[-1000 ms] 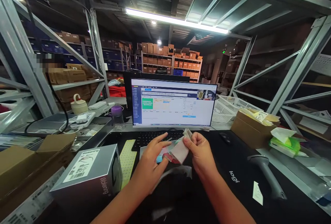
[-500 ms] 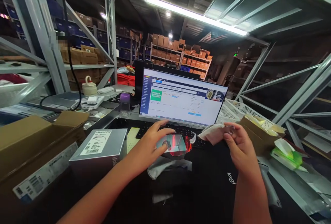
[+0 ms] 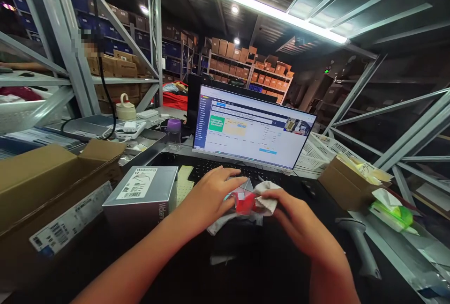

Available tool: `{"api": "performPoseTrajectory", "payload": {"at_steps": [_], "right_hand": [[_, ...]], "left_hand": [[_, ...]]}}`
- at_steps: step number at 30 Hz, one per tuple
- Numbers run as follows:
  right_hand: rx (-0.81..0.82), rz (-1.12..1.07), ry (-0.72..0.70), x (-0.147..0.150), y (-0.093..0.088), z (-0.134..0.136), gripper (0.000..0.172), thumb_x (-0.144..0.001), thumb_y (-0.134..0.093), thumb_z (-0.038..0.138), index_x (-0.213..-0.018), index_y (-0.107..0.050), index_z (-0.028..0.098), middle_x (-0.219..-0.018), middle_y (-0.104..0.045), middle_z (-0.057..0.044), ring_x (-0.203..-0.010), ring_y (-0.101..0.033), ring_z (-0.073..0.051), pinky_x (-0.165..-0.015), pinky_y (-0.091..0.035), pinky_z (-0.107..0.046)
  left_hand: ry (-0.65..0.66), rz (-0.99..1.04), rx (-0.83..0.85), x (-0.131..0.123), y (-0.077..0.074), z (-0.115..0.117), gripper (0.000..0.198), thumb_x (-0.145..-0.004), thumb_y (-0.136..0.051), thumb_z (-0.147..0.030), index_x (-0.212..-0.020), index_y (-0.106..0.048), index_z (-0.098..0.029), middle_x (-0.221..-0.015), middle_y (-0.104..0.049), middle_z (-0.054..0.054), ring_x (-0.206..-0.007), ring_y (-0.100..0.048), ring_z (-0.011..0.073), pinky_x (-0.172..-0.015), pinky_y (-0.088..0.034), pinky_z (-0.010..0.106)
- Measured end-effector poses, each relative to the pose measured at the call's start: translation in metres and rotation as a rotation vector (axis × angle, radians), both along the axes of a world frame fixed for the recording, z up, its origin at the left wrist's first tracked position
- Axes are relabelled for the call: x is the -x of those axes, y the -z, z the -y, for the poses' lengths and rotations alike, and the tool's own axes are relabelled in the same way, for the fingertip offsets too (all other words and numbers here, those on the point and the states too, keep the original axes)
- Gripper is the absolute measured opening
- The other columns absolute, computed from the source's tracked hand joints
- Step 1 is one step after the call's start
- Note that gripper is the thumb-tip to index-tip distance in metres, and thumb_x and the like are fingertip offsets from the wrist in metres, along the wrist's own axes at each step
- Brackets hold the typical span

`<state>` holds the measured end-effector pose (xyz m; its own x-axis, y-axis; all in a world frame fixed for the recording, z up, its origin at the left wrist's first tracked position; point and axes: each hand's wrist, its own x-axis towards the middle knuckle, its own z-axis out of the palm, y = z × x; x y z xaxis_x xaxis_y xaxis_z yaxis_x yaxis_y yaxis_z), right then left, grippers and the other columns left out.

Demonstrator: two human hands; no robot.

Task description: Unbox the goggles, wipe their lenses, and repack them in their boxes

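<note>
My left hand (image 3: 218,191) is closed around a small glossy box (image 3: 245,202) with red and pale sides, in front of the keyboard. Its fingers cover much of the box. My right hand (image 3: 295,215) pinches a crumpled whitish wipe or piece of soft paper (image 3: 269,196) against the box's right side. Whether it is cloth or paper I cannot tell. Beneath the box lies a greyish-white crumpled wrapper (image 3: 218,225), partly hidden by my left hand. A small pale scrap (image 3: 221,260) rests on the black desk mat (image 3: 267,271) nearer to me.
Left of my hands stand a silver box (image 3: 160,184) and an open carton (image 3: 45,173). A monitor (image 3: 246,137) and keyboard (image 3: 207,166) are ahead. To the right are a barcode scanner (image 3: 360,243), a carton of papers (image 3: 337,184) and a green tissue pack (image 3: 392,215).
My right hand has moved left, bringing the whitish wipe or paper from the side onto the small box. My left hand keeps its hold on the box. The view has shifted slightly.
</note>
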<state>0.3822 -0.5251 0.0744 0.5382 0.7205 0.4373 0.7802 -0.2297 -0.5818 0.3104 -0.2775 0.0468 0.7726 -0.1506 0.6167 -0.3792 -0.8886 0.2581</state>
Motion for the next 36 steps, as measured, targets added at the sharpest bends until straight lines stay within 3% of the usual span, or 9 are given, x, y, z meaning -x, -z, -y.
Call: {"api": "performPoseTrajectory", "payload": {"at_steps": [4, 7, 9, 13, 19, 24, 26, 29, 36], "right_hand": [[0.043, -0.062, -0.128, 0.004, 0.004, -0.009, 0.044, -0.09, -0.06, 0.015, -0.13, -0.061, 0.032, -0.126, -0.069, -0.004, -0.11, -0.066, -0.025, -0.096, -0.049, -0.036], [0.072, -0.087, -0.072, 0.002, 0.01, -0.014, 0.03, -0.084, -0.064, 0.01, -0.108, -0.063, 0.027, -0.097, -0.074, 0.0, -0.081, -0.067, -0.019, -0.073, -0.049, -0.027], [0.123, -0.057, -0.011, 0.003, 0.016, -0.021, 0.019, -0.082, -0.062, 0.008, -0.087, -0.056, 0.025, -0.074, -0.067, 0.004, -0.061, -0.057, -0.014, -0.059, -0.039, -0.023], [0.136, -0.035, 0.018, 0.005, 0.022, -0.033, 0.024, -0.081, -0.06, 0.007, -0.076, -0.044, 0.023, -0.063, -0.053, 0.007, -0.055, -0.041, -0.011, -0.055, -0.026, -0.023], [-0.082, -0.448, -0.255, -0.006, 0.009, -0.002, 0.032, -0.088, -0.069, 0.045, -0.099, -0.047, 0.026, -0.081, -0.049, 0.003, -0.067, -0.039, -0.013, -0.059, -0.032, -0.023], [0.16, -0.56, -0.491, -0.007, -0.004, 0.021, 0.047, -0.096, -0.058, 0.036, -0.136, -0.036, 0.028, -0.109, -0.056, -0.006, -0.092, -0.054, -0.018, -0.079, -0.044, -0.029], [0.209, -0.4, -0.432, -0.006, -0.006, 0.019, 0.04, -0.099, -0.049, 0.023, -0.136, -0.037, 0.027, -0.11, -0.058, -0.006, -0.096, -0.056, -0.018, -0.084, -0.044, -0.029], [0.186, -0.172, -0.236, -0.006, -0.001, 0.007, 0.029, -0.093, -0.05, 0.011, -0.119, -0.047, 0.026, -0.097, -0.06, -0.001, -0.08, -0.056, -0.014, -0.072, -0.043, -0.023], [0.123, -0.047, -0.087, -0.001, 0.022, -0.03, 0.031, -0.087, -0.056, 0.012, -0.113, -0.046, 0.026, -0.08, -0.069, 0.004, -0.065, -0.061, -0.014, -0.062, -0.041, -0.023]], "left_hand": [[0.035, 0.105, 0.019, -0.003, 0.005, 0.004, 0.04, -0.079, -0.068, -0.015, -0.119, -0.069, -0.021, -0.118, -0.072, 0.008, -0.11, -0.067, 0.0263, -0.102, -0.053, 0.044], [0.064, 0.179, 0.007, -0.004, 0.006, 0.008, 0.039, -0.079, -0.07, -0.018, -0.118, -0.068, -0.019, -0.112, -0.075, 0.007, -0.103, -0.069, 0.0239, -0.104, -0.052, 0.045], [0.1, 0.229, -0.075, -0.003, 0.006, 0.008, 0.037, -0.082, -0.067, -0.017, -0.119, -0.067, -0.019, -0.106, -0.076, 0.006, -0.097, -0.071, 0.0215, -0.105, -0.051, 0.047], [0.139, 0.352, -0.224, 0.0, 0.0, 0.003, 0.03, -0.087, -0.065, -0.015, -0.116, -0.066, -0.015, -0.103, -0.076, 0.007, -0.094, -0.071, 0.0213, -0.105, -0.051, 0.052], [0.116, 0.335, -0.057, 0.004, -0.006, -0.008, 0.037, -0.086, -0.07, -0.021, -0.122, -0.066, -0.017, -0.104, -0.076, 0.006, -0.092, -0.072, 0.0195, -0.104, -0.052, 0.05], [0.124, 0.289, -0.045, 0.002, -0.003, -0.008, 0.037, -0.084, -0.072, -0.02, -0.121, -0.068, -0.018, -0.106, -0.076, 0.006, -0.094, -0.071, 0.0199, -0.106, -0.05, 0.051], [0.12, 0.271, -0.05, 0.0, -0.001, -0.007, 0.038, -0.082, -0.072, -0.019, -0.12, -0.068, -0.017, -0.106, -0.076, 0.006, -0.093, -0.071, 0.0203, -0.106, -0.05, 0.051], [0.103, 0.261, -0.06, -0.003, 0.002, -0.006, 0.038, -0.081, -0.072, -0.016, -0.12, -0.069, -0.017, -0.105, -0.076, 0.006, -0.092, -0.071, 0.0211, -0.105, -0.05, 0.053], [0.239, 0.242, -0.014, -0.01, 0.006, -0.005, 0.035, -0.085, -0.071, -0.023, -0.12, -0.068, -0.018, -0.107, -0.075, 0.007, -0.097, -0.07, 0.021, -0.107, -0.048, 0.053]]}}
